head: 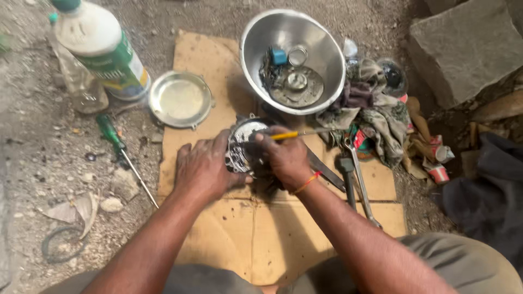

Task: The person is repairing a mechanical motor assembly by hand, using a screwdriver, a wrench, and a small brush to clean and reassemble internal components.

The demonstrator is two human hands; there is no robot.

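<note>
A round, dark metal engine part (243,142) with a shiny face lies on a sheet of cardboard (283,234). My left hand (202,170) presses on its left side and steadies it. My right hand (284,158) grips a thin tool with a yellow handle (297,134), its shaft pointing right while the working end meets the part. A red-and-yellow thread band circles my right wrist.
A steel bowl (321,49) with small metal parts stands behind the part, a round metal lid (180,99) to its left. A green-handled screwdriver (115,140) and two plastic bottles (103,46) lie left. Wrenches (357,179), rags (376,114) and a stone slab (468,46) are right.
</note>
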